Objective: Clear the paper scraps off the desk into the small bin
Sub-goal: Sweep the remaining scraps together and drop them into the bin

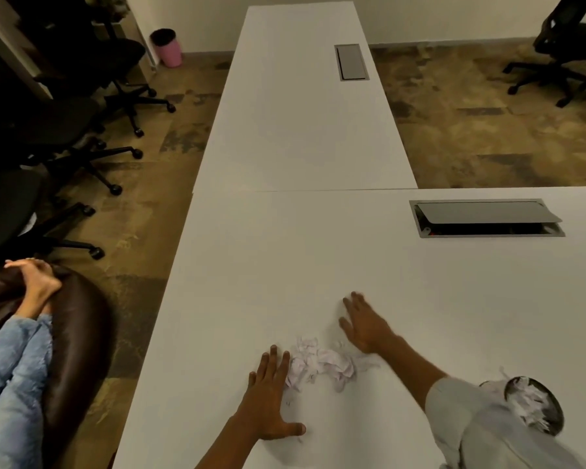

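A heap of crumpled white paper scraps (320, 365) lies on the white desk (251, 265) near its front edge. My left hand (271, 397) lies flat on the desk with fingers apart, its fingertips touching the heap's left side. My right hand (364, 324) is flat and open too, blurred, at the heap's upper right. Both hands flank the heap and hold nothing. A small round dark bin (535, 406) with paper scraps inside shows at the lower right, partly hidden behind my grey sleeve. A few tiny scraps (290, 402) lie loose near my left hand.
An open cable hatch (486, 218) is set in the desk at the right. A second white desk (301, 96) with a hatch extends away. Black office chairs (65, 130) stand at the left, a pink bin (168, 49) on the floor. A person's legs rest on a brown beanbag (78, 333).
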A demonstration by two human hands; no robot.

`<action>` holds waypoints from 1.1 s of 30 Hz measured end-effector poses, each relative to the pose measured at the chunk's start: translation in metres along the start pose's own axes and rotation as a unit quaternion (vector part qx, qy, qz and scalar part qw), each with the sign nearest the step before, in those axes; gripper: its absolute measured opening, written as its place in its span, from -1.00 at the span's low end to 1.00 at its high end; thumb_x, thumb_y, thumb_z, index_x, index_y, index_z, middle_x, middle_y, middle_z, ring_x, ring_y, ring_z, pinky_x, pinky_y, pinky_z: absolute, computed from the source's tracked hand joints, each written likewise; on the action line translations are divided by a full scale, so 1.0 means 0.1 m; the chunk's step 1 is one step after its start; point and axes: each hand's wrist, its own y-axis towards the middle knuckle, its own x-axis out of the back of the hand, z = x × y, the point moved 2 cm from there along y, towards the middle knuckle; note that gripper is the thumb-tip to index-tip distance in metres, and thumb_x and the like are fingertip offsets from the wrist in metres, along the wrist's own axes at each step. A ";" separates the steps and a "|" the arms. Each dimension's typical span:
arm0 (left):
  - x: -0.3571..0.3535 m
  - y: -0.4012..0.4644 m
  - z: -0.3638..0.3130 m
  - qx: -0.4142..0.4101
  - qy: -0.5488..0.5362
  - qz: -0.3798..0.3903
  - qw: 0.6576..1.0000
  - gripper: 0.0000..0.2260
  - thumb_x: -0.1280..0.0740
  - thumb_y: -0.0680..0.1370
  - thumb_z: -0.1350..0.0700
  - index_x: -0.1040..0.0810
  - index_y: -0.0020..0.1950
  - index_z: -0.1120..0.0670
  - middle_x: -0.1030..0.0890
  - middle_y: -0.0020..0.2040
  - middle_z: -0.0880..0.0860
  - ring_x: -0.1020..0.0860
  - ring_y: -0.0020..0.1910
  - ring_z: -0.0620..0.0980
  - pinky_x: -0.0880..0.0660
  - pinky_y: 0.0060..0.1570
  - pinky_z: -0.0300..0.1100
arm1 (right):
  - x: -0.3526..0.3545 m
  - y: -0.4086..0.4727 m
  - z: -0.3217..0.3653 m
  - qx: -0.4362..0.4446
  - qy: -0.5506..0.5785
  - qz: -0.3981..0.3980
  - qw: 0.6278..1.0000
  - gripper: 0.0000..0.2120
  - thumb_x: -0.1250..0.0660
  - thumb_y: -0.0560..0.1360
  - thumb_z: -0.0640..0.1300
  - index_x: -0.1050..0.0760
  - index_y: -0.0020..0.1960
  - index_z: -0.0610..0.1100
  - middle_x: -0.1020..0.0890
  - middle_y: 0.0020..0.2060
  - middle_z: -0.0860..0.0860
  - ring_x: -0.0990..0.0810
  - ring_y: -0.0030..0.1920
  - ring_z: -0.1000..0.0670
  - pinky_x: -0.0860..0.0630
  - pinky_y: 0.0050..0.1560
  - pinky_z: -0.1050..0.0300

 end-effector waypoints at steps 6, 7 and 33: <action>-0.04 0.07 -0.16 -0.017 0.014 -0.057 0.998 -0.24 -0.28 0.55 0.00 0.20 0.54 -0.11 0.28 0.57 0.05 0.16 0.56 0.09 -0.15 0.51 0.01 | -0.60 -0.66 0.37 0.094 -0.005 0.023 0.995 -0.34 -0.08 0.60 0.12 0.06 0.58 -0.09 -0.08 0.57 -0.10 0.00 0.56 -0.07 -0.09 0.54 -0.03; -0.06 0.06 -0.18 -0.015 0.015 -0.078 0.997 -0.33 -0.23 0.59 0.06 0.13 0.55 -0.10 0.21 0.58 0.04 0.08 0.57 0.06 -0.22 0.47 -0.07 | -0.64 -0.74 0.39 0.095 -0.008 0.020 0.995 -0.36 -0.11 0.59 0.06 0.04 0.58 -0.07 -0.13 0.56 -0.08 -0.05 0.55 -0.07 -0.16 0.52 -0.03; 0.28 0.31 -1.99 -0.165 -0.229 -0.204 0.937 -0.89 -0.47 0.42 0.22 -0.71 -0.07 0.14 -0.66 0.11 0.09 -0.65 -0.03 -0.02 -0.60 0.03 -0.17 | 0.15 -2.09 -0.77 -0.189 0.449 -0.365 0.794 -0.71 -0.55 0.35 -0.01 -0.68 0.05 -0.04 -0.72 -0.14 0.13 -0.65 -0.13 0.27 -0.52 -0.09 0.46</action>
